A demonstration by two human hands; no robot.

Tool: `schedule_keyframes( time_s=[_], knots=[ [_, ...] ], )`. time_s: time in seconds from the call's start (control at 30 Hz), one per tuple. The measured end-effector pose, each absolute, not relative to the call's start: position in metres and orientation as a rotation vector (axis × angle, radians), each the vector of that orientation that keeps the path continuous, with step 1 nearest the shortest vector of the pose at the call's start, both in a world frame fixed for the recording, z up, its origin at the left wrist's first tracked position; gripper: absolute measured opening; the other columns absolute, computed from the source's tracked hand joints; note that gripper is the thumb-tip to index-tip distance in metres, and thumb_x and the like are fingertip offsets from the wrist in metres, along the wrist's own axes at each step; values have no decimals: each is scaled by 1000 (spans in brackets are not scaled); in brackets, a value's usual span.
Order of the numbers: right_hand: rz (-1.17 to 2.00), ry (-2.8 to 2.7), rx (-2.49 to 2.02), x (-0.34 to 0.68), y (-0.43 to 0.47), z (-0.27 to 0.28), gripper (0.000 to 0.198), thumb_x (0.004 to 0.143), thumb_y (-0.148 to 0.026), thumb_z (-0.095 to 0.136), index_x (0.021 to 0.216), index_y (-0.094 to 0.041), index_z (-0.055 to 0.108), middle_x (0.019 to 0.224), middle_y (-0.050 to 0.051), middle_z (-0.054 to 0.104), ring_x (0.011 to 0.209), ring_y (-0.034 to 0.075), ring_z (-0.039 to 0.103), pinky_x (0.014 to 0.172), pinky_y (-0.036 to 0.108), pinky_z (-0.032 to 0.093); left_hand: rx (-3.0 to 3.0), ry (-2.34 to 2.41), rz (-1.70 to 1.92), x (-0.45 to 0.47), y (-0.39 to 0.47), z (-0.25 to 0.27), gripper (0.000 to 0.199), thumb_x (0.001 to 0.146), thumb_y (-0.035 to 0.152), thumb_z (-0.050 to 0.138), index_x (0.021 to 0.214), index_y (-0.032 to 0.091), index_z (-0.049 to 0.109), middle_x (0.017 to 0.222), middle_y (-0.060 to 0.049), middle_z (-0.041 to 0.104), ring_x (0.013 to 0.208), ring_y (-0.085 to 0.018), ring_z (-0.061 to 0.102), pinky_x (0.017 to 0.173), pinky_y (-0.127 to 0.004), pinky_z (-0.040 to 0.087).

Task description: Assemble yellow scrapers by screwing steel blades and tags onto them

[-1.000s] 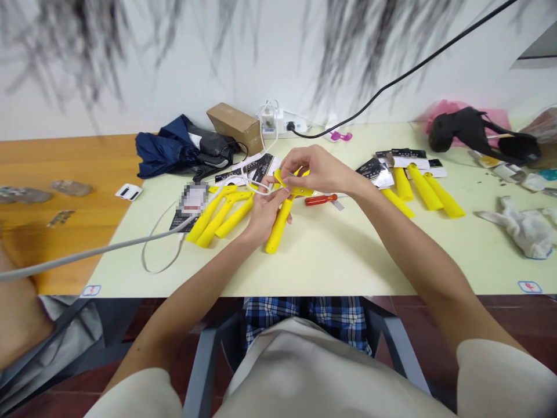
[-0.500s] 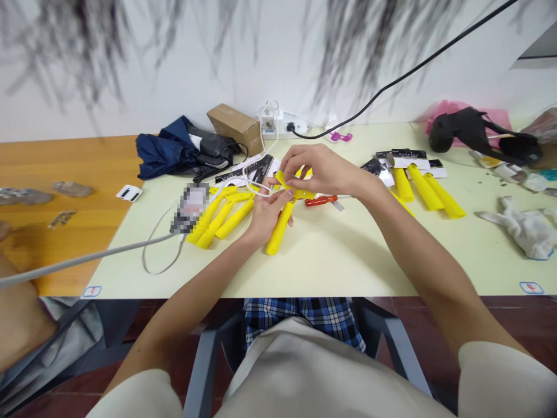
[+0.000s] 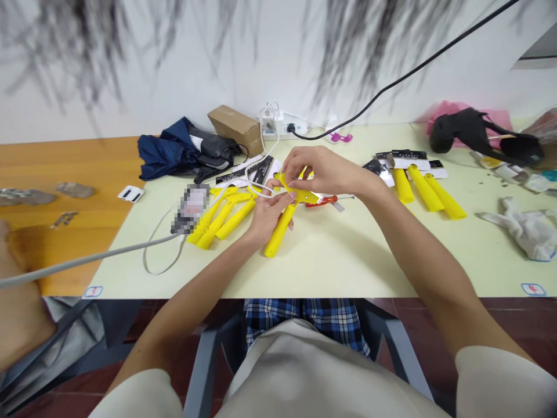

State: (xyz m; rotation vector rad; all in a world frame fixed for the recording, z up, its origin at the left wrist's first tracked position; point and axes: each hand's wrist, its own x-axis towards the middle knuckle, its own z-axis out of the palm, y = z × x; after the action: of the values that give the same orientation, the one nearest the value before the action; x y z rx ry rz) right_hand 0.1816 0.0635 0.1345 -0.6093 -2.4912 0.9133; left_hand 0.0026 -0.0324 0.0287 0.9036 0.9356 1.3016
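Observation:
My left hand (image 3: 266, 219) is wrapped around a yellow plastic handle (image 3: 278, 235) with a wide forked head, its round grip slanting down toward me. Over that head, the fingers of my right hand (image 3: 311, 168) are pinched together. Whatever they hold, if anything, is too small to make out. Just beyond the head lies a red-handled screwdriver (image 3: 322, 201), partly covered. Left of my left hand are several more yellow handles (image 3: 226, 217), with a white cable (image 3: 249, 174) running across them.
At the back are a cardboard box (image 3: 235, 129), a power strip (image 3: 296, 125) and a dark blue umbrella (image 3: 163, 148). Yellow handles with black cards (image 3: 429, 191) lie to the right, near a white crumpled bag (image 3: 520, 226). A thick grey cable (image 3: 87, 261) crosses the left, beside another person's arm (image 3: 21, 313).
The yellow handle has turned slightly in my left hand, its grip end shifting a little left and its head tilting more into view. My right fingers stay pinched at the head.

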Motion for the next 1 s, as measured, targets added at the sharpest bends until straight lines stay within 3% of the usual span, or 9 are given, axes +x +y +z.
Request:
schedule_keyframes(
  time_s=[0.17, 0.4, 0.77, 0.87, 1.0],
  knots=[
    [1262, -2278, -746, 182, 72, 127, 15, 83, -19, 85, 93, -20, 75, 91, 0, 75, 74, 14, 64, 65, 28, 48, 886, 892, 1289, 2, -36, 34, 58, 86, 52, 91, 115, 30, 45, 89, 6, 69, 52, -10, 59, 42, -23, 53],
    [1614, -2080, -744, 180, 83, 111, 29, 77, -18, 91, 98, -22, 73, 105, 2, 77, 87, 17, 69, 73, 28, 59, 867, 850, 1284, 4, -36, 34, 55, 89, 60, 88, 109, 29, 47, 88, 4, 68, 61, -13, 65, 42, -20, 53],
    [1619, -2135, -841, 182, 83, 114, 21, 80, -19, 92, 96, -21, 79, 105, 4, 80, 89, 19, 70, 74, 29, 59, 802, 865, 1247, 5, -31, 31, 57, 86, 61, 88, 104, 28, 46, 93, 2, 70, 69, -16, 70, 40, -19, 49],
    [1583, -2151, -856, 182, 86, 110, 22, 79, -21, 93, 96, -22, 80, 103, 4, 80, 88, 19, 70, 74, 30, 59, 790, 882, 1258, 5, -29, 30, 55, 85, 59, 89, 101, 28, 47, 88, 2, 66, 75, -17, 73, 41, -18, 49],
    [1482, -2223, -904, 181, 89, 102, 17, 83, -29, 93, 92, -23, 81, 92, 2, 78, 77, 17, 65, 68, 29, 53, 807, 908, 1281, 3, -27, 27, 52, 87, 59, 87, 99, 27, 47, 80, 5, 60, 68, -15, 68, 40, -18, 49]
  ],
)
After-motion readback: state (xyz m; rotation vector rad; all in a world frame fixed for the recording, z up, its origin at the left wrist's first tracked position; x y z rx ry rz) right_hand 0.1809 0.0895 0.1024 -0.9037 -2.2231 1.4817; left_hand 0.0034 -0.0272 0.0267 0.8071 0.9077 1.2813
